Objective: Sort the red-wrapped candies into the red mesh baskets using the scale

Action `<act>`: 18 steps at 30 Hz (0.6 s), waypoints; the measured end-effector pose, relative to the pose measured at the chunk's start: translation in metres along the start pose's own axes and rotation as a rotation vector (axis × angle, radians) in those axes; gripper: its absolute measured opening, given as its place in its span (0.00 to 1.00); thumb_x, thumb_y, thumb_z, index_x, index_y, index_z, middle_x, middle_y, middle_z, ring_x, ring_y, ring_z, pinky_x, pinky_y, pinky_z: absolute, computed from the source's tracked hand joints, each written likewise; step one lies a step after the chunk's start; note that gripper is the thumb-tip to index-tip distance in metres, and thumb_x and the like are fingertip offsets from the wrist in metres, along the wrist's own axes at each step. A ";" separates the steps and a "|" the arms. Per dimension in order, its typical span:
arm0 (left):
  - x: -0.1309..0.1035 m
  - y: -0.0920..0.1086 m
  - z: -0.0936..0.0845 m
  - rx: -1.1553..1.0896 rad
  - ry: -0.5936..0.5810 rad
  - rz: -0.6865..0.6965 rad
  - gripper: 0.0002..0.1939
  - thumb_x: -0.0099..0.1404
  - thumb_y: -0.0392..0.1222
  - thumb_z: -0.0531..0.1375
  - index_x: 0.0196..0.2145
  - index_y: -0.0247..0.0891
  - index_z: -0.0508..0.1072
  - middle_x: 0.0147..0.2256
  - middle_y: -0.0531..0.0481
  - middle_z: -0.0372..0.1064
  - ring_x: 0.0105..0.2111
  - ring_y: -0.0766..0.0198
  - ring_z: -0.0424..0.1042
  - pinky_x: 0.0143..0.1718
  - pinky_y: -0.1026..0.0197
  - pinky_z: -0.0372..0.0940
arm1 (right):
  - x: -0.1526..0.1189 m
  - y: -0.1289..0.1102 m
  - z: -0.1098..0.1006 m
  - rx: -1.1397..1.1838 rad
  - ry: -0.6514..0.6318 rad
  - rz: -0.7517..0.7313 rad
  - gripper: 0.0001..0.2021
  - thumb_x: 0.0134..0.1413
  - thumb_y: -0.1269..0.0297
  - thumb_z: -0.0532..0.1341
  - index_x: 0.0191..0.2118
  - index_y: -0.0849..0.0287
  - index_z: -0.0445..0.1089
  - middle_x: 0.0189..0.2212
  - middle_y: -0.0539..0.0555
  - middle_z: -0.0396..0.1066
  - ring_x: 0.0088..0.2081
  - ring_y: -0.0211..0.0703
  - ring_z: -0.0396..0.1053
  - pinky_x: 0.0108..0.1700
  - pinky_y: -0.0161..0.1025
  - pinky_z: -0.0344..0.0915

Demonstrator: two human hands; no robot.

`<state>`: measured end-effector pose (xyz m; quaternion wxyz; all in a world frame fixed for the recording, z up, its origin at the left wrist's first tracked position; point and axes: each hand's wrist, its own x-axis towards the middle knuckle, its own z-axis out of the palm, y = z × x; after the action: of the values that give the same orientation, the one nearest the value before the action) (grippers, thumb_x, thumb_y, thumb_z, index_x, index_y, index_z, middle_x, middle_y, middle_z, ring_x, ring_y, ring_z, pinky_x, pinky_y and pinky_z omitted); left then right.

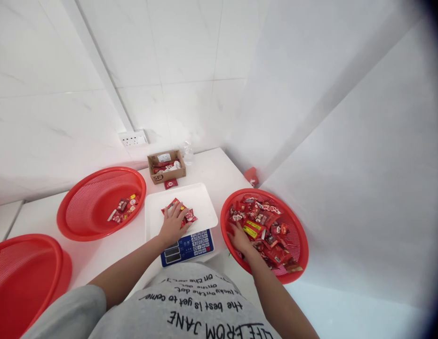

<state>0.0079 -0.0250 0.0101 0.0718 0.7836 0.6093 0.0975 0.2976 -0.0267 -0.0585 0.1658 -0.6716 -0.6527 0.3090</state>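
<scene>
My left hand (172, 224) rests with spread fingers on several small red snack packets (190, 216) on the white tray (204, 200) of a digital weighing scale. The scale's blue keypad panel (187, 247) shows below that hand. Inside the right-hand red mesh basket (302, 235), my right hand (240, 239) reaches in at the left side, its fingers apart against the packets and partly hidden. Many red wrapped snack packets (271, 219) fill this basket, with a yellow-labelled one (252, 228) near the fingers.
Left of the scale, another red basket (88, 200) holds several packets (124, 208). A third red basket (24, 278) is cut off at lower left. Behind the scale stand a small cardboard box (167, 175) of packets, a single red packet (171, 183) and clear plastic (187, 151). Walls border the table.
</scene>
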 end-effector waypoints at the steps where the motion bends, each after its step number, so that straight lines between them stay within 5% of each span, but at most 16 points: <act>1: 0.000 0.002 0.002 0.001 0.008 -0.082 0.28 0.62 0.55 0.50 0.57 0.41 0.59 0.62 0.39 0.45 0.62 0.48 0.39 0.58 0.36 0.36 | -0.002 -0.007 -0.003 0.020 0.015 0.009 0.23 0.52 0.65 0.52 0.54 0.64 0.62 0.60 0.63 0.52 0.60 0.48 0.51 0.59 0.46 0.50; 5: 0.010 0.008 0.010 -0.025 -0.051 -0.326 0.36 0.61 0.62 0.47 0.61 0.40 0.51 0.63 0.36 0.39 0.62 0.43 0.37 0.55 0.33 0.38 | -0.014 -0.039 -0.015 0.153 -0.002 -0.005 0.27 0.57 0.56 0.46 0.58 0.65 0.56 0.59 0.62 0.54 0.61 0.45 0.50 0.61 0.46 0.46; 9: 0.023 0.007 0.014 -0.011 -0.077 -0.369 0.37 0.60 0.63 0.45 0.61 0.41 0.51 0.63 0.36 0.37 0.62 0.43 0.35 0.55 0.33 0.35 | -0.032 -0.060 -0.014 0.184 -0.034 -0.018 0.30 0.54 0.54 0.50 0.61 0.62 0.51 0.60 0.61 0.53 0.61 0.46 0.51 0.61 0.46 0.48; 18: 0.032 -0.039 0.001 -0.024 -0.187 0.198 0.37 0.59 0.64 0.48 0.61 0.41 0.52 0.63 0.42 0.41 0.63 0.50 0.37 0.59 0.41 0.32 | -0.063 -0.063 -0.008 -0.062 -0.113 0.069 0.34 0.51 0.65 0.53 0.63 0.64 0.43 0.59 0.66 0.54 0.57 0.54 0.57 0.53 0.48 0.57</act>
<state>-0.0206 0.0158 0.0019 0.1276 0.8446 0.5186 0.0381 0.2565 -0.0806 -0.0005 0.0971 -0.6800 -0.6468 0.3313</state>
